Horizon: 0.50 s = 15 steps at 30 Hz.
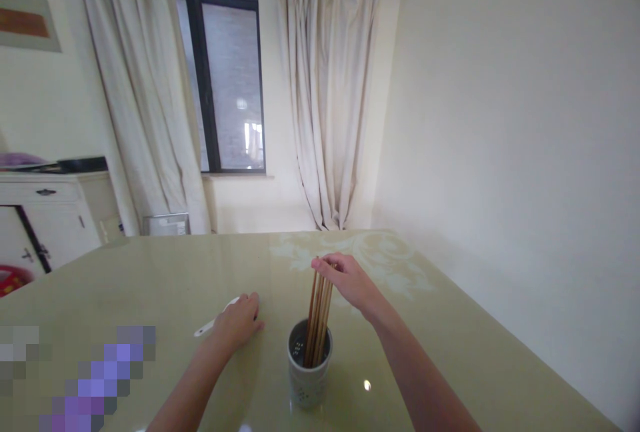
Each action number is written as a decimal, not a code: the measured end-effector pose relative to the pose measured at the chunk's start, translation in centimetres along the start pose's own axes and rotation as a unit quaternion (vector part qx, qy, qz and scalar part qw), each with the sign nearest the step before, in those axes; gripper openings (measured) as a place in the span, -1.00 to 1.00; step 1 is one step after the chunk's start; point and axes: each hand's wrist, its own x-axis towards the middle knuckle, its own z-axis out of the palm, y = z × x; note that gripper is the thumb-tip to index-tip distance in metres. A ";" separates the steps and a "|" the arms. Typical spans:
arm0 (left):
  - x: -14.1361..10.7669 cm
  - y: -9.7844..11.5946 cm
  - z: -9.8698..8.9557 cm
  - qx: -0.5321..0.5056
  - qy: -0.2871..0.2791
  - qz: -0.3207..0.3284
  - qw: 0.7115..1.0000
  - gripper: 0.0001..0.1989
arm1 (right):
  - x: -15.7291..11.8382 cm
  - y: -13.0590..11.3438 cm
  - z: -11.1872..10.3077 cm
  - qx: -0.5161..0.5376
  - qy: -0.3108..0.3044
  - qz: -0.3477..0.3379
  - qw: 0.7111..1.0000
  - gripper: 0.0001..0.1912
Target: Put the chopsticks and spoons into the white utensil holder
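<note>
My right hand (345, 277) is closed around the upper ends of several brown wooden chopsticks (318, 325). Their lower ends stand inside a pale chopstick holder (309, 389), a cup with small holes in its bottom and wall. To the left, my left hand (240, 320) rests low at the table with curled fingers over a slim white spoon (206, 329). The spoon's narrow handle end, with a small hole, sticks out toward the left; the hand hides part of it.
Under both hands is a glossy greenish table (165, 279) with a pale floral pattern at its far right. A white wall (510, 152) runs along the right side. Beyond are curtains (335, 85), a window (233, 85) and a white cabinet (55, 209). A blurred patch covers the lower left.
</note>
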 end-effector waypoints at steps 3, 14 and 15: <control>0.3 -0.3 0.2 -0.006 -0.003 0.009 1.000 -0.85 | 0.0 0.1 -0.2 -0.003 0.013 0.005 1.000 -0.48; 0.0 1.5 -0.2 -0.071 -0.008 0.060 0.996 -0.89 | -0.1 -0.4 -1.0 -0.018 0.031 -0.009 0.999 -0.54; 0.0 1.4 -0.2 -0.077 -0.007 0.064 0.995 -0.88 | -0.2 -0.4 -1.1 -0.020 0.034 -0.005 0.999 -0.53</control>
